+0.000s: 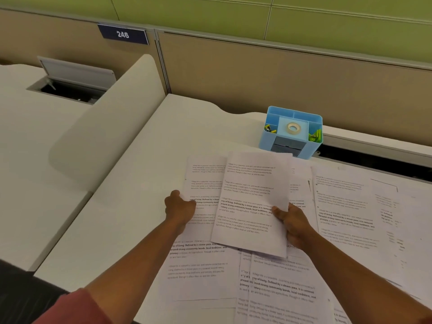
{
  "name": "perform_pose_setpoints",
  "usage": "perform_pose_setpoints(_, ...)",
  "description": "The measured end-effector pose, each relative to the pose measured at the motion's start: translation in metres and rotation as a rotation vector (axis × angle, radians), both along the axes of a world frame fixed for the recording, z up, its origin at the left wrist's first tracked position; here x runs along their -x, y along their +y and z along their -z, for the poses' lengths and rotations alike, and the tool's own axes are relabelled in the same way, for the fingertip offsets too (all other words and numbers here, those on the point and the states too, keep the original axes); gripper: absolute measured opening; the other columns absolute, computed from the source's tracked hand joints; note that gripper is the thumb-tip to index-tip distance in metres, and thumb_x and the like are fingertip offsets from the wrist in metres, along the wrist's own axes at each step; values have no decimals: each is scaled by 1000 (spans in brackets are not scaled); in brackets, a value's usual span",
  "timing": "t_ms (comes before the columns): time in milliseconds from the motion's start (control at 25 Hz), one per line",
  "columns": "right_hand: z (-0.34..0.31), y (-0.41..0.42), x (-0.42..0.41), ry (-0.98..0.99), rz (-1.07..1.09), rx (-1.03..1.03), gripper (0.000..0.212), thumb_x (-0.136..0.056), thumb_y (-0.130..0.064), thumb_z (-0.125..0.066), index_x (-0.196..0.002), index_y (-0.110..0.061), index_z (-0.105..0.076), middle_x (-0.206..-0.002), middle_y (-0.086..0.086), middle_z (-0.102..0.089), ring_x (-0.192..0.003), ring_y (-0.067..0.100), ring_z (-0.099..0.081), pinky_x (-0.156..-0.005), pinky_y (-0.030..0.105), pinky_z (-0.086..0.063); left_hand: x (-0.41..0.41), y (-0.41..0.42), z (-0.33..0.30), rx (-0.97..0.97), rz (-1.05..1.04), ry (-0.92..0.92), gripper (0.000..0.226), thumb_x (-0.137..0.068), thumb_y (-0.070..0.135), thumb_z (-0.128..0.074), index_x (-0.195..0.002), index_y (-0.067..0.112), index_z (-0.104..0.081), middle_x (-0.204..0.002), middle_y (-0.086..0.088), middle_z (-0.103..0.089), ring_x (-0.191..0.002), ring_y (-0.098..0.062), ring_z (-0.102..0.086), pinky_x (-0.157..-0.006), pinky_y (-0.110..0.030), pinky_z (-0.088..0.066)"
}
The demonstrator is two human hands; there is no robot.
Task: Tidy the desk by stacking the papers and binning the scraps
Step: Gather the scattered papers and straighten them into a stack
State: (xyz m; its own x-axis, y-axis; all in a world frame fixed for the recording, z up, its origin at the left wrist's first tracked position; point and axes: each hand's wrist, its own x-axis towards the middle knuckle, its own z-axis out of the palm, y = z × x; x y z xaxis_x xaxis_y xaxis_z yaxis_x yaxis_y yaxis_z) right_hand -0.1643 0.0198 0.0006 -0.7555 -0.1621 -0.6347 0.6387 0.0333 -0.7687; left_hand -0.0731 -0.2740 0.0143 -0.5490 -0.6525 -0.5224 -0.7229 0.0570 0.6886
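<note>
Several printed white papers (346,213) lie scattered and overlapping across the white desk (145,183). My right hand (292,223) grips a small bundle of sheets (252,202) at its right edge, thumb on top, lifted slightly above the rest. My left hand (178,208) pinches the left edge of another printed sheet (203,183) lying partly under that bundle. More papers (275,291) lie near the desk's front edge. No scraps or bin show.
A blue desk organiser (292,132) with a tape roll and clips stands just behind the papers. A curved white divider (109,127) bounds the desk on the left. An open cable slot (374,162) runs along the back right. Beige partition panels stand behind.
</note>
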Motion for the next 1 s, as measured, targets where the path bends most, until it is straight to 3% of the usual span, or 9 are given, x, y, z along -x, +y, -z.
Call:
perform_pose_setpoints(160,7,4,0,-13,-36,-4,20,-99,-8,-60,-117,-16,-64,-110,12,-75,-100,35,-72,-80,50,-62,11,-1,5,-30,-8,-29,59,-92,12,-67,-145,2,-41,-131,-7,-50,-101,-19,-49,-85,-25,-40)
perform_pose_setpoints(400,11,13,7,-73,-42,51,21,-99,-9,-59,-119,-15,-64,-111,14,-75,-103,38,-72,-87,58,-58,19,-1,8,8,-28,-75,58,-89,23,-73,-138,4,-47,-134,-10,-52,-109,-25,-54,-86,-32,-44)
perform_pose_setpoints(480,13,14,10,-105,-31,75,23,-100,-8,-58,-121,-15,-63,-115,15,-74,-106,39,-70,-89,58,-57,20,2,10,67,-9,-147,59,-86,32,-74,-135,9,-49,-138,-10,-41,-122,-30,-47,-87,-36,-44)
perform_pose_setpoints(560,14,14,12,-124,-30,87,27,-99,-7,-58,-126,-14,-62,-118,16,-73,-108,39,-70,-86,56,-58,20,9,11,142,29,-202,63,-81,36,-76,-131,11,-47,-133,-9,-34,-123,-31,-38,-88,-39,-45)
perform_pose_setpoints(760,13,15,12,-142,-17,120,25,-99,-6,-58,-122,-14,-63,-115,16,-74,-105,38,-71,-74,51,-63,19,25,17,335,145,-249,84,-70,44,-86,-131,11,-39,-133,-11,-39,-123,-33,-41,-96,-45,-48)
perform_pose_setpoints(880,15,16,13,-141,-13,120,28,-99,-7,-59,-126,-13,-62,-118,16,-73,-108,40,-69,-83,56,-60,25,24,15,309,114,-265,81,-69,36,-89,-129,7,-42,-130,-13,-49,-122,-35,-48,-98,-46,-49)
perform_pose_setpoints(1000,16,17,13,-149,-5,121,29,-99,-7,-59,-126,-14,-62,-119,16,-73,-109,40,-69,-91,61,-55,30,22,13,271,75,-279,80,-69,30,-87,-129,6,-39,-133,-14,-44,-124,-34,-42,-100,-45,-47)
